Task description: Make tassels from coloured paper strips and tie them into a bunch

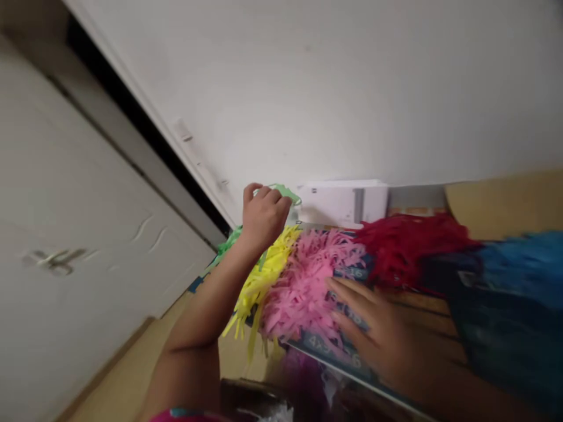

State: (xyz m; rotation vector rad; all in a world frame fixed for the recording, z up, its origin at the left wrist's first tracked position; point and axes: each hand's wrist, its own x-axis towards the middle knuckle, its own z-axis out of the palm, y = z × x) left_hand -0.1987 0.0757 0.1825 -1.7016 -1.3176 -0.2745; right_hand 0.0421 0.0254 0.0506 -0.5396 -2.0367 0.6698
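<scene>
My left hand (266,215) is raised over the left end of the table, its fingers closed on some light green paper strips (287,193). Below it lies a pile of yellow paper shreds (270,269), and darker green shreds (229,241) show behind my forearm. My right hand (373,328) has its fingers stretched out, slightly blurred, with the fingertips at the edge of a pink shred pile (303,287). Under the piles is a dark blue board (323,349) printed with white sums, partly covered by the shreds and my right hand.
Red shreds (409,243) and blue shreds (528,266) lie farther right. A white box (336,202) stands against the wall, with tan cardboard (505,202) to its right. Purple shreds (303,375) sit below the board's front edge. A white door (88,205) is at left.
</scene>
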